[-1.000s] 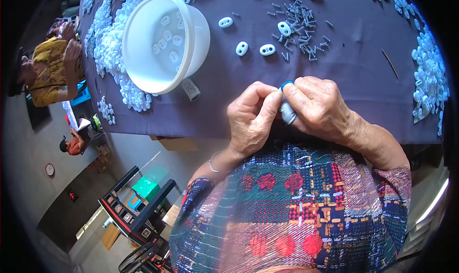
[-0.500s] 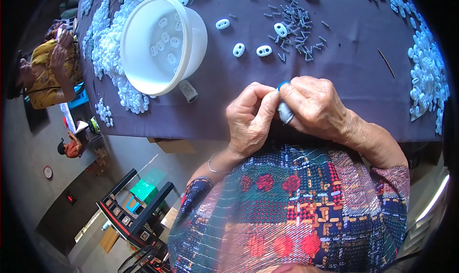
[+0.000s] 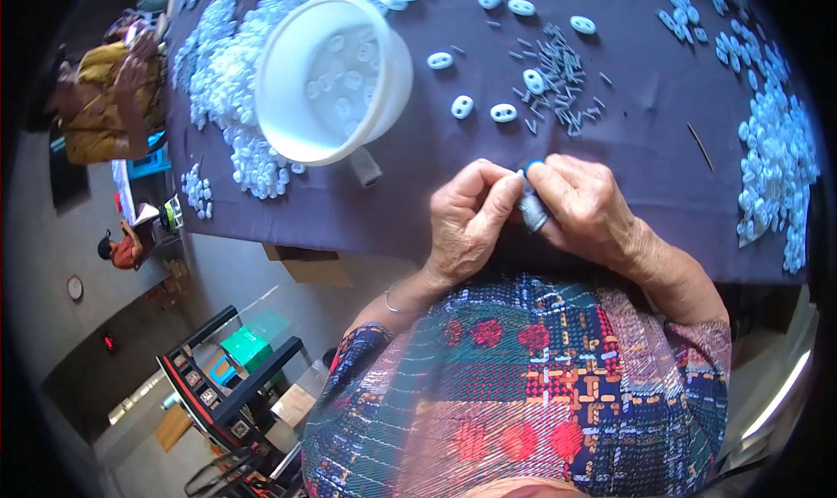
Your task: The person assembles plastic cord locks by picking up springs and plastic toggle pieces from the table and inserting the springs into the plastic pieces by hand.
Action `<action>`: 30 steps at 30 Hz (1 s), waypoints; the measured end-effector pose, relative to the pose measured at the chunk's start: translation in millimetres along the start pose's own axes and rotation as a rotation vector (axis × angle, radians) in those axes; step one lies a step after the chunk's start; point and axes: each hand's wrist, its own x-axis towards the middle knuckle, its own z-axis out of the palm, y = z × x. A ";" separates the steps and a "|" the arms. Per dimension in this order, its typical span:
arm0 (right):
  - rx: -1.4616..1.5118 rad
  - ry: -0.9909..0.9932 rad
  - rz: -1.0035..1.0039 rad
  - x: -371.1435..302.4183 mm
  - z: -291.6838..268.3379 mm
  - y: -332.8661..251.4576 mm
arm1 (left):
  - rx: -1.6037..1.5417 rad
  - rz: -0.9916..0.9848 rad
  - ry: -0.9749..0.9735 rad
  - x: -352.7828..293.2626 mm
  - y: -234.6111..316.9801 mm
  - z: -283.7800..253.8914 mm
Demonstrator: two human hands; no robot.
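My left hand (image 3: 471,215) and my right hand (image 3: 586,203) meet above the table's near edge, fingertips pinched together. Whatever small thing lies between the fingertips is hidden. A grey cloth wrap (image 3: 533,212) shows at my right fingers, with a bit of blue (image 3: 533,164) above it; I cannot tell if it is worn or held. Beyond the hands lies a loose pile of small metal springs (image 3: 562,71). White oval two-hole plastic pieces, cord-lock shaped, are scattered about it, one piece (image 3: 503,113) being close to my hands.
A white plastic tub (image 3: 397,80) with several pieces inside stands left on the dark tablecloth (image 3: 645,176). Beside it lie a grey cloth tube (image 3: 365,167) and a large heap of white pieces (image 3: 231,88). More pieces (image 3: 776,158) and a thin brown stick (image 3: 700,146) lie right. Another person (image 3: 118,93) sits far left.
The view has shifted, so the tub, springs and hands sit a little farther right and lower. Both hands stay pinched together, with fingertips slightly changed in position.
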 end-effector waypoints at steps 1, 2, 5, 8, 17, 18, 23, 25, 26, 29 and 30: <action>0.011 0.015 0.006 -2.1 0.8 0.9 | 0.051 0.019 -0.008 0.5 1.7 1.0; 0.020 0.031 0.016 -4.0 2.6 1.7 | 0.020 0.015 -0.010 1.1 0.3 2.5; 0.048 0.061 -0.006 2.2 -1.7 -1.0 | -0.044 0.032 -0.018 2.2 -5.3 -1.2; 0.123 0.174 0.015 9.5 -16.5 -4.3 | -0.139 0.029 0.024 -1.1 1.5 -5.1; 0.041 0.418 0.040 9.4 -16.5 13.9 | 0.664 0.679 0.558 28.1 51.9 -85.1; 0.051 0.423 0.056 10.1 -15.8 14.3 | 0.772 0.633 0.569 37.5 54.4 -96.1; -0.003 0.476 0.086 7.1 -22.4 17.2 | 1.107 0.652 0.684 51.7 65.1 -91.0; -0.010 0.492 0.107 8.5 -24.9 17.6 | 0.871 0.620 0.576 36.5 58.6 -55.9; 0.013 0.502 0.113 10.7 -24.6 17.2 | 0.901 0.763 0.379 35.6 48.9 -45.0; 0.065 0.504 0.137 12.9 -22.5 17.5 | 0.956 0.729 0.079 39.9 25.6 -13.9; 0.073 0.489 0.142 12.5 -21.5 18.7 | 0.987 0.698 0.069 45.6 19.3 -9.1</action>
